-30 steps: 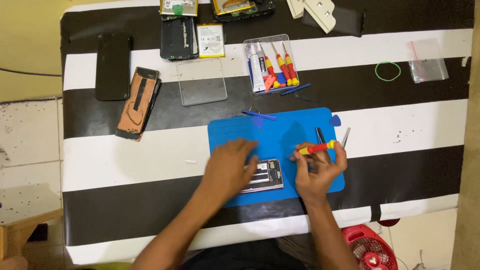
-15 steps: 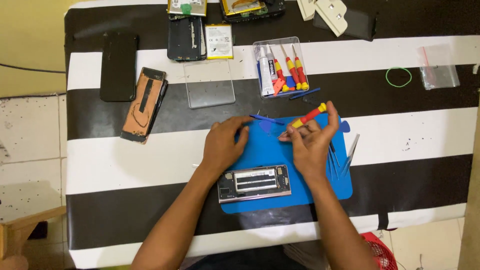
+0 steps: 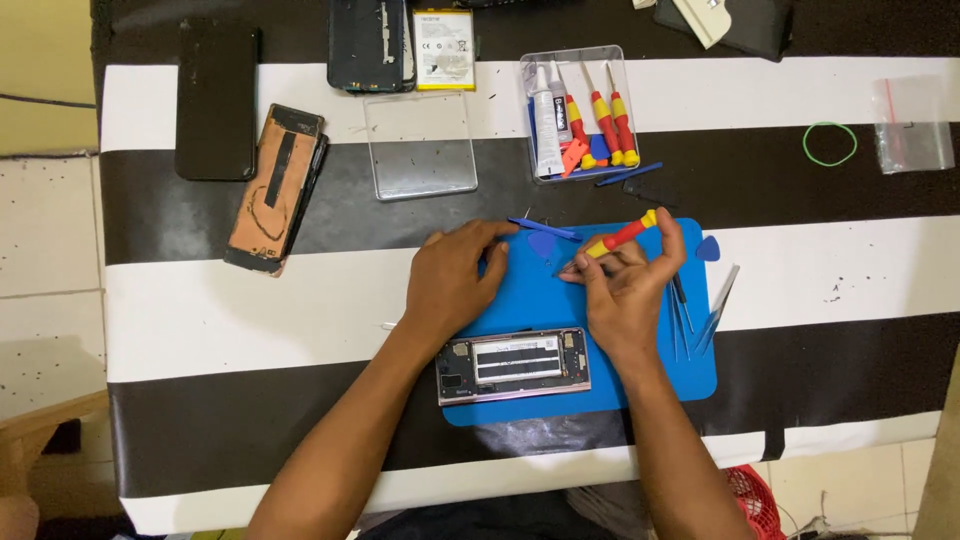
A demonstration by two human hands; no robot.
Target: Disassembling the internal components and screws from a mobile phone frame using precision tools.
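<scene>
My right hand (image 3: 630, 290) holds a small red and yellow screwdriver (image 3: 620, 236), its tip pointing down-left over the blue work mat (image 3: 520, 300). My left hand (image 3: 450, 280) rests on the mat's upper left part, fingers spread and curled, fingertips near the mat's top edge beside a blue pry tool (image 3: 545, 229). An opened phone frame (image 3: 513, 364) with its insides showing lies on the mat's front edge, just below both wrists. Neither hand touches it.
Tweezers (image 3: 715, 308) and thin tools lie on the mat's right side, with a blue pick (image 3: 708, 248) above. Behind stand a clear tool box (image 3: 580, 110), a glass panel (image 3: 420, 145), a battery (image 3: 444, 48), phone parts (image 3: 275, 187), a black phone (image 3: 216, 100), a green rubber band (image 3: 830, 143) and a plastic bag (image 3: 910, 125).
Both hands moved from the phone frame up to the mat's far edge. The right hand kept the screwdriver. The view shifted, so the phone frame now lies uncovered near the mat's front.
</scene>
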